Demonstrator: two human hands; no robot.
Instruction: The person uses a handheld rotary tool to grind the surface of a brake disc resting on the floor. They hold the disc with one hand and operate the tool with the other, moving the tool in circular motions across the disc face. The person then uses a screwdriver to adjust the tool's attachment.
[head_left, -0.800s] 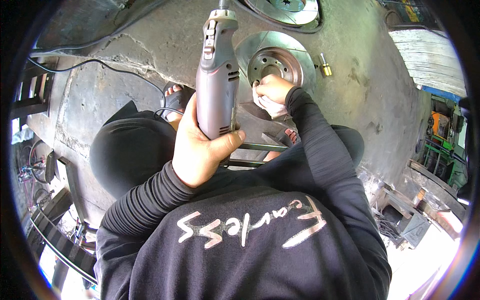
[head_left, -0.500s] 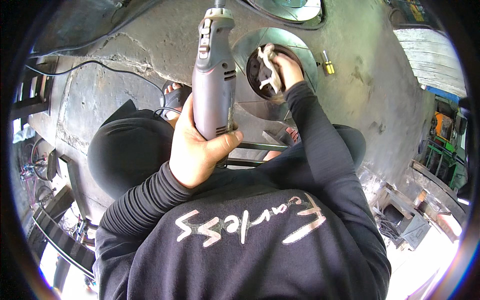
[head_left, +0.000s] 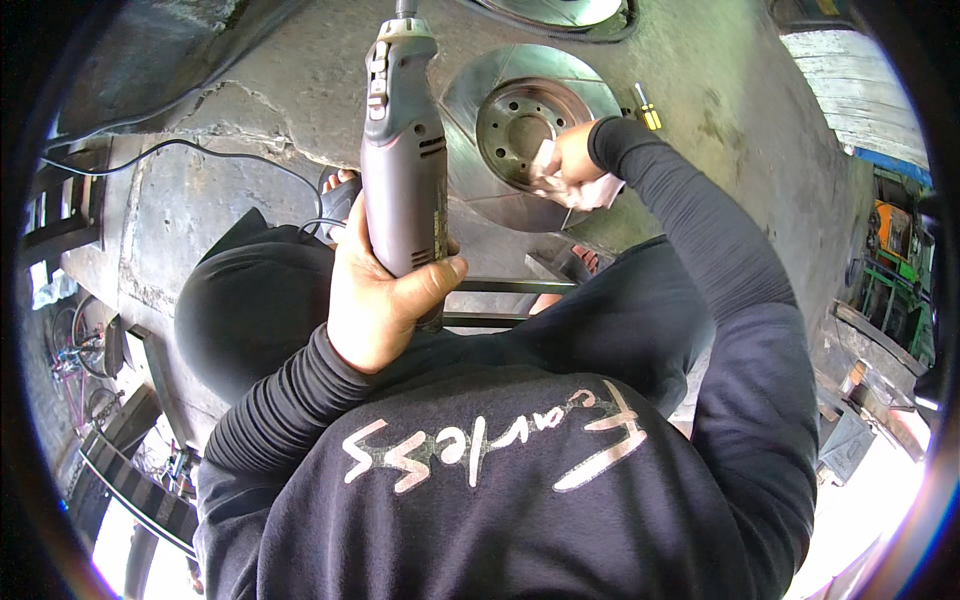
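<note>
Upright in my left hand (head_left: 378,300) is a grey corded rotary tool (head_left: 402,165), fingers and thumb wrapped round its lower body. Its top end runs out of the picture. A slotted metal brake disc (head_left: 470,100) lies flat on the floor ahead of me, its raised hub (head_left: 497,140) showing several bolt holes. My right hand (head_left: 577,153) is closed on a pale cloth (head_left: 598,192), which lies against the near right part of the disc. The bunched cloth hides some of the hub's edge. My right fingers are partly hidden by the hand and cloth.
A yellow-handled screwdriver (head_left: 650,116) lies right of the disc. Beyond it sits another shiny disc (head_left: 570,10) with a dark hose (head_left: 600,38) round it. A black cable (head_left: 215,150) trails across the floor at left. Black metal bars (head_left: 500,286) stand between my legs.
My right hand has drawn the cloth from the hub's middle toward its near right edge, uncovering the bolt holes. The rotary tool stays in my left hand, slightly further left in view.
</note>
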